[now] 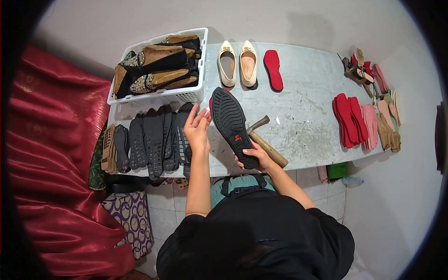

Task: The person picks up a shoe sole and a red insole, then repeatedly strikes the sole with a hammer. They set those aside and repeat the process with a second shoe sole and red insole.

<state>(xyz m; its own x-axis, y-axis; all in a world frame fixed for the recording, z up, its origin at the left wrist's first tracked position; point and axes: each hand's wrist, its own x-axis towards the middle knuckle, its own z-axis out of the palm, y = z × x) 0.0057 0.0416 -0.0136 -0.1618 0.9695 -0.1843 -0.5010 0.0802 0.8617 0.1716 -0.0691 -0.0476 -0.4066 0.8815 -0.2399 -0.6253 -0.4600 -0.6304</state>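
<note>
While white basket [204, 60] full of shoes [163, 57], right hand [256, 157] around black sole [228, 114], left hand [197, 132] unclenched.

One head-worn camera looks forward and steeply down from close above, its wide view taking in the desk [303, 100] across mid-frame, a black shirt [256, 233] at bottom centre, and dark, curved corners.

Black sole [228, 116]: matt, rubber-like, ridged. Hammer [269, 149]: smooth wooden handle, dull metal head. Tabletop [305, 116]: scuffed, rough patches. Basket [163, 99], tabletop's far-left corner: smooth plastic.
</note>
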